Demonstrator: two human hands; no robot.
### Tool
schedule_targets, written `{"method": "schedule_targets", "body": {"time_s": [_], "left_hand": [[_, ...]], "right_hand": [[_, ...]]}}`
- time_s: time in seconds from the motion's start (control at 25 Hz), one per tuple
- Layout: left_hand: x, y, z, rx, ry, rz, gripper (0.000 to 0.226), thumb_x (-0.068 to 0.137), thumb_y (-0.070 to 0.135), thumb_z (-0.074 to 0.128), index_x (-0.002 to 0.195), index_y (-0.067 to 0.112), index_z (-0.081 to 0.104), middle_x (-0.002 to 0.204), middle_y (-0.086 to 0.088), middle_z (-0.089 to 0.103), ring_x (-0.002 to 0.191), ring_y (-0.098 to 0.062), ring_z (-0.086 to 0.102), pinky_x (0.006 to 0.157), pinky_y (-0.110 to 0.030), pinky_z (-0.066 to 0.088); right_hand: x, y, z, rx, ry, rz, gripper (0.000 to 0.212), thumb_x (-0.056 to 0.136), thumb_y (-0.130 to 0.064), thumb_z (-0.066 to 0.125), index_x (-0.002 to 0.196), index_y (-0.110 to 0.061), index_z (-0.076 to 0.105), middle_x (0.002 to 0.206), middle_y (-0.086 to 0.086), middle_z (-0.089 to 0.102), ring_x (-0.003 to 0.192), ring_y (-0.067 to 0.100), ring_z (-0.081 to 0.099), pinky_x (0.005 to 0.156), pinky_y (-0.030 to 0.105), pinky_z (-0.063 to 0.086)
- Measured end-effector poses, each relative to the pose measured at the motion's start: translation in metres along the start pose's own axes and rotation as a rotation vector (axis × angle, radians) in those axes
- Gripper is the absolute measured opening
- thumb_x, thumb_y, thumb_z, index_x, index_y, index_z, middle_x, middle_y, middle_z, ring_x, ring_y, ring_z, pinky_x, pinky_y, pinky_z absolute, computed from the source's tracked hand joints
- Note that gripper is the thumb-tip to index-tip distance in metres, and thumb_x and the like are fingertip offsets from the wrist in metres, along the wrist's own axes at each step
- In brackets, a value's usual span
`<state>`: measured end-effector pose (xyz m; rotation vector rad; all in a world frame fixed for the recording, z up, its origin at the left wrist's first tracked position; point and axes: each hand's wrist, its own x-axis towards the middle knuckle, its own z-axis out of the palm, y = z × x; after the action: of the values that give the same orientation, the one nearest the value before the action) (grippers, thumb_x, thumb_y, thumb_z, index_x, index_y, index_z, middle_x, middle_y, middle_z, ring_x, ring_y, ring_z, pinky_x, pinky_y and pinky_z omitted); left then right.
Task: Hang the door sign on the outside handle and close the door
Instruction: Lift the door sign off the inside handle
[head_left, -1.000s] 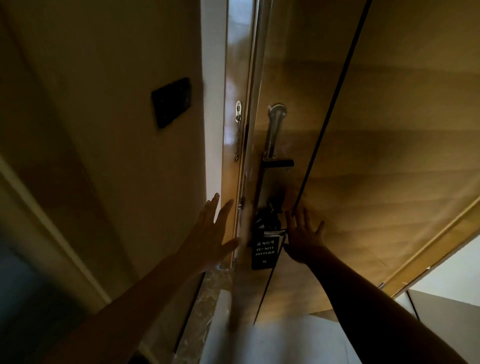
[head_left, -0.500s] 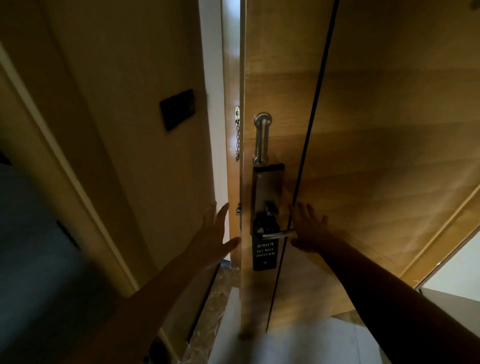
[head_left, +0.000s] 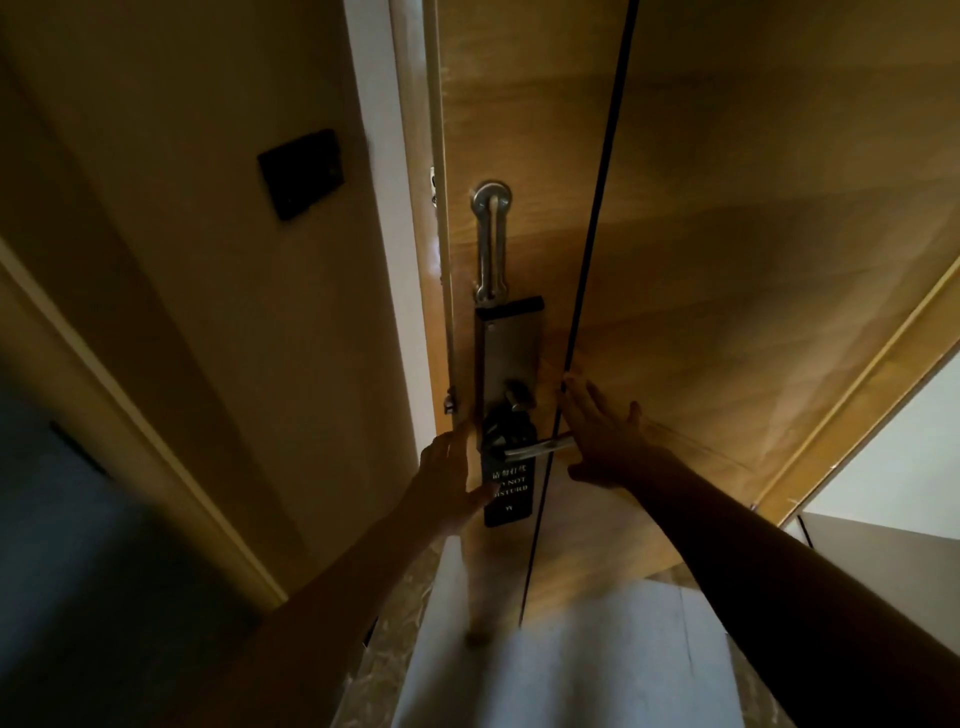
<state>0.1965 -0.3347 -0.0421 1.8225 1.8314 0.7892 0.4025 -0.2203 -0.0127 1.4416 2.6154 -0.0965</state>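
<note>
door sign (head_left: 508, 488): black "DO NOT DISTURB" tag hanging on lever handle (head_left: 540, 447), lower centre | left hand (head_left: 449, 480): fingers spread, holding nothing, thumb touching sign's left edge | right hand (head_left: 605, 441): flat, fingers splayed on wooden door (head_left: 727, 260), right of handle | wall switch panel (head_left: 301, 174): upper left

Sign (head_left: 508, 488) on handle (head_left: 540, 447), btwn both hands.
</note>
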Motion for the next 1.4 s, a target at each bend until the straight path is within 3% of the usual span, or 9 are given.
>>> {"method": "schedule_targets", "body": {"time_s": [0.28, 0.4, 0.56, 0.72, 0.84, 1.0, 1.12, 1.28, 1.4], "left_hand": [[0.02, 0.002, 0.021, -0.152, 0.053, -0.055, 0.057, 0.083, 0.024, 0.065, 0.131, 0.018, 0.035, 0.113, 0.007, 0.051, 0.092, -0.002, 0.049, 0.06, -0.006, 0.042], [0.027, 0.0, 0.031, -0.219, 0.112, -0.124, 0.04, 0.085, 0.029, 0.063, 0.118, 0.016, 0.045, 0.101, 0.014, 0.053, 0.088, -0.002, 0.055, 0.06, -0.009, 0.039], [0.032, -0.006, 0.038, -0.107, 0.121, -0.164, 0.02, 0.089, 0.019, 0.057, 0.103, 0.006, 0.058, 0.104, -0.013, 0.067, 0.092, -0.023, 0.064, 0.062, -0.01, 0.037], [0.025, 0.003, 0.036, -0.064, 0.156, -0.087, 0.019, 0.092, 0.014, 0.052, 0.103, 0.001, 0.059, 0.104, -0.018, 0.068, 0.093, -0.031, 0.066, 0.068, -0.018, 0.044], [0.015, 0.012, 0.028, -0.075, 0.171, -0.046, 0.017, 0.092, 0.013, 0.05, 0.105, 0.005, 0.058, 0.088, -0.008, 0.067, 0.071, -0.017, 0.063, 0.049, -0.008, 0.042], [0.012, 0.031, 0.023, -0.106, 0.147, 0.035, 0.01, 0.089, 0.008, 0.053, 0.099, 0.01, 0.058, 0.074, 0.008, 0.055, 0.058, 0.003, 0.052, 0.051, -0.002, 0.042], [0.015, 0.047, 0.028, -0.096, 0.149, 0.03, 0.01, 0.087, 0.009, 0.058, 0.081, 0.016, 0.053, 0.066, 0.011, 0.052, 0.056, -0.001, 0.051, 0.044, -0.009, 0.04], [0.027, 0.062, 0.041, -0.112, 0.141, 0.081, 0.001, 0.086, 0.007, 0.059, 0.085, 0.007, 0.058, 0.064, 0.018, 0.045, 0.057, 0.005, 0.046, 0.054, -0.001, 0.04], [0.04, 0.071, 0.05, -0.126, 0.103, 0.091, 0.015, 0.087, 0.012, 0.058, 0.075, 0.019, 0.052, 0.061, 0.014, 0.046, 0.057, 0.004, 0.047, 0.053, -0.003, 0.039]], "right_hand": [[-0.013, 0.012, -0.012, 0.021, 0.019, -0.048, 0.103, 0.082, -0.034, 0.068, 0.147, -0.025, -0.011, 0.159, 0.004, -0.016, 0.146, 0.027, -0.012, 0.111, 0.07, 0.007], [-0.019, 0.025, -0.014, 0.019, 0.008, -0.033, 0.102, 0.083, -0.033, 0.067, 0.147, -0.025, -0.012, 0.159, 0.004, -0.018, 0.146, 0.027, -0.012, 0.112, 0.07, 0.007], [-0.027, 0.031, -0.016, 0.039, 0.003, -0.008, 0.104, 0.082, -0.03, 0.068, 0.147, -0.024, -0.013, 0.159, 0.003, -0.018, 0.146, 0.027, -0.011, 0.112, 0.07, 0.006], [-0.03, 0.033, -0.016, 0.04, 0.002, 0.003, 0.104, 0.083, -0.029, 0.068, 0.147, -0.022, -0.014, 0.159, 0.004, -0.019, 0.146, 0.028, -0.011, 0.112, 0.07, 0.006], [-0.029, 0.027, -0.017, 0.064, 0.03, 0.012, 0.106, 0.083, -0.031, 0.067, 0.146, -0.02, -0.017, 0.159, 0.005, -0.017, 0.147, 0.028, -0.008, 0.114, 0.067, 0.009], [-0.033, 0.021, -0.015, 0.088, 0.069, -0.009, 0.103, 0.081, -0.029, 0.069, 0.148, -0.016, -0.01, 0.16, 0.012, -0.007, 0.146, 0.033, -0.003, 0.117, 0.058, 0.01], [-0.038, 0.026, -0.016, 0.057, 0.103, -0.012, 0.098, 0.079, -0.028, 0.07, 0.148, -0.015, 0.002, 0.159, 0.014, 0.005, 0.145, 0.034, 0.007, 0.117, 0.057, 0.016], [-0.045, 0.041, -0.018, 0.013, 0.098, 0.015, 0.094, 0.079, -0.031, 0.071, 0.147, -0.012, 0.009, 0.157, 0.014, 0.014, 0.143, 0.034, 0.015, 0.114, 0.057, 0.021], [-0.056, 0.059, -0.017, 0.008, 0.086, 0.046, 0.093, 0.079, -0.03, 0.071, 0.147, -0.013, 0.01, 0.156, 0.014, 0.018, 0.142, 0.034, 0.019, 0.114, 0.055, 0.022]]}}
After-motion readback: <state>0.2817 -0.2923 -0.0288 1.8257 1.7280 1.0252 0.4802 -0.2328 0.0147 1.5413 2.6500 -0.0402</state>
